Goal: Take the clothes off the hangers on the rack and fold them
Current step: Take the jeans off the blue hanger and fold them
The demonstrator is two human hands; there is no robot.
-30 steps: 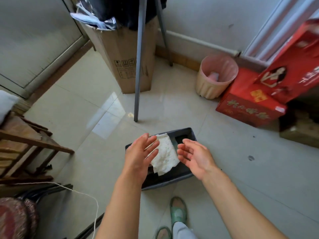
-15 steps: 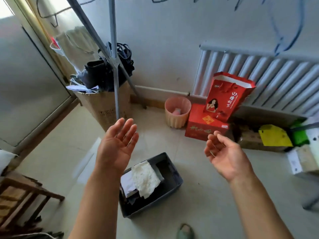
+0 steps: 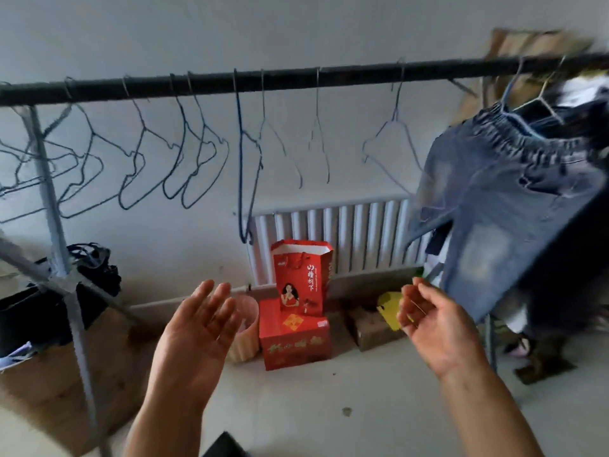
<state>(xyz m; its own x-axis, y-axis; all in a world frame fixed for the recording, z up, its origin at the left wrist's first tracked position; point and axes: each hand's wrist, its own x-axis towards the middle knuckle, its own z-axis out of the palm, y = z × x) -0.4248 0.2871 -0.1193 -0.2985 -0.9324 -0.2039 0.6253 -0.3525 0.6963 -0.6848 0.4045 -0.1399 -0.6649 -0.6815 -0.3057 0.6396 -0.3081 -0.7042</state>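
Head camera: I see the left hand [image 3: 197, 338] at 7 o'clock and the right hand [image 3: 435, 328] at 5 o'clock, both held up, fingers loose, holding nothing. Rack bar [image 3: 296, 79] crosses the top, with empty wire hangers [image 3: 197, 159] from 9 to 1 o'clock. Blue denim garment [image 3: 501, 199] hangs from it at 3 o'clock, above the right hand, untouched. Red gift bag [image 3: 301, 278] stands between the hands.

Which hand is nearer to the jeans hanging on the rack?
Right. The right hand is just below and left of the jeans; the left hand is much farther left.
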